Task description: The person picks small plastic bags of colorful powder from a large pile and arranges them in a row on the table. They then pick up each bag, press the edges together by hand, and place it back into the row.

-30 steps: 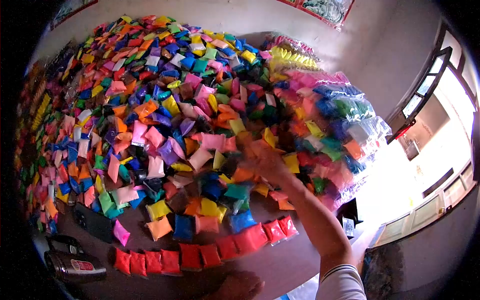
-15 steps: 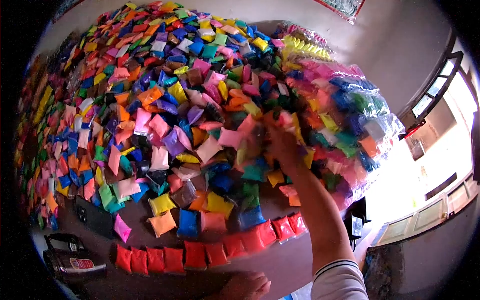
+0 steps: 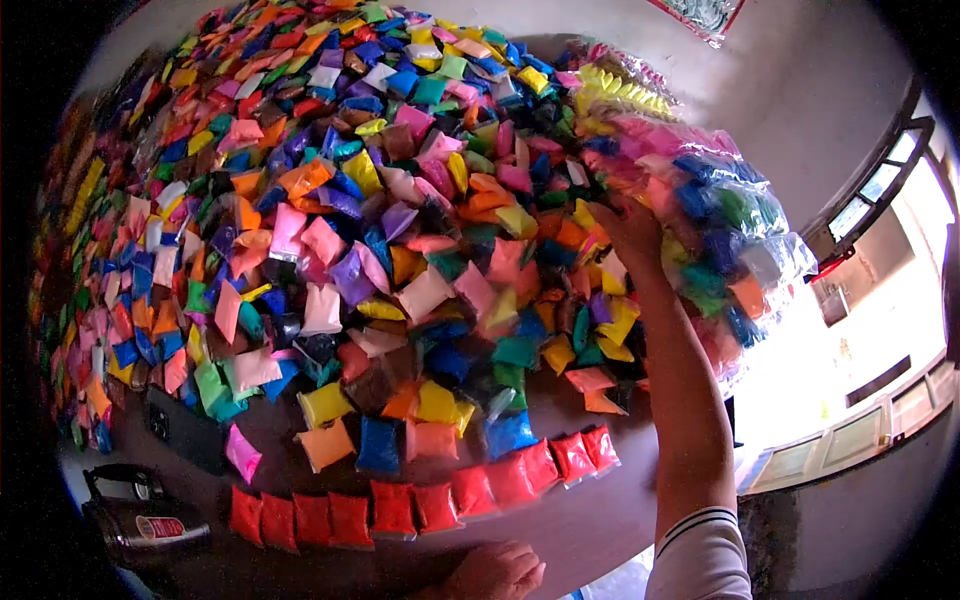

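Observation:
Small colourful packets (image 3: 340, 250) lie in a large heap over the table. My right hand (image 3: 628, 228) reaches into the heap's right side, beside larger clear bags of packets (image 3: 725, 210); its fingertips are partly hidden, and what they hold cannot be made out. A curved row of red packets (image 3: 392, 509) lies side by side near the front edge. Below that row my left hand (image 3: 497, 572) rests at the table's edge with its fingers curled in, nothing visible in them.
A dark phone (image 3: 185, 432) lies at the left, near a single pink packet (image 3: 243, 453). A dark metal flask (image 3: 145, 520) with a handle is at the front left. Windows (image 3: 880, 190) stand open on the far right.
My right hand has moved right and a little up within the heap. Packets around the place it left now show more clearly. My left hand has hardly moved.

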Demonstrator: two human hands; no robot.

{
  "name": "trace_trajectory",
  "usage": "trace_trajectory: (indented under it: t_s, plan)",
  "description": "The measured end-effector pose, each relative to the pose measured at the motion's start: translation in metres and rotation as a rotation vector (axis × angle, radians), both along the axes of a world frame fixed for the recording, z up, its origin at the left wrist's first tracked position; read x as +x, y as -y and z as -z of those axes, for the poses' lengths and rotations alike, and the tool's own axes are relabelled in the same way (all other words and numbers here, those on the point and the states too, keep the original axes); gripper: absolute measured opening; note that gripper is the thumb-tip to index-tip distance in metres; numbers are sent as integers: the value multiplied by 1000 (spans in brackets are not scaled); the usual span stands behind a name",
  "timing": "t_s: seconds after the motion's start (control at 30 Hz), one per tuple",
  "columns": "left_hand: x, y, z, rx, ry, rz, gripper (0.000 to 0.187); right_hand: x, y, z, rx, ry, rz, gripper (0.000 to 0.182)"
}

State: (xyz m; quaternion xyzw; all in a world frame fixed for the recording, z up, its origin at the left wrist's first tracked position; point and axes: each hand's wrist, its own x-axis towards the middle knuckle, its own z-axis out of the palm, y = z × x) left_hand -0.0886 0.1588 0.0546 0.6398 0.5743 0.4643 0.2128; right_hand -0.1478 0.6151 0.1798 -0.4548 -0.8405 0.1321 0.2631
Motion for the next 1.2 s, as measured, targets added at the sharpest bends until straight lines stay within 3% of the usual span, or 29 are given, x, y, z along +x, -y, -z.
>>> trace_trajectory:
  t_s: [0.07,0.2,0.27,0.3,0.37,0.5,0.57,0.7,0.77,0.87,1.0,1.1,1.2]
  plan:
    - [-11,-2,-20,-127,99,116,21,-22,18,7,207,-300,-177,38]
    - [-14,-4,-20,-88,77,109,20,-46,34,12,-19,-48,-231,34]
    - [-13,-4,-16,-101,48,114,21,-38,58,23,138,140,-753,28]
    - [-13,-4,-11,-100,50,110,21,-35,60,28,138,142,-757,28]
    - [-10,-3,-3,-96,21,125,21,-24,55,42,-238,453,-472,23]
    - [-3,-2,5,-42,14,94,22,13,6,61,-313,246,-335,23]
    - [-1,-3,14,-24,-10,151,22,20,-7,66,-206,61,-389,26]
    - [-1,-3,13,-51,47,163,22,6,7,49,53,121,-428,31]
    - [-6,-4,-3,-101,87,126,23,-5,13,46,188,481,-284,30]
    - [-10,-7,-10,-69,82,112,21,-7,17,59,333,629,-323,33]
    - [2,0,9,22,-55,1,21,-5,34,63,333,509,-335,36]
    - [2,1,8,89,-51,2,21,-6,40,73,234,635,-292,37]
    - [4,0,6,113,-80,-59,22,-2,27,100,465,403,-276,32]
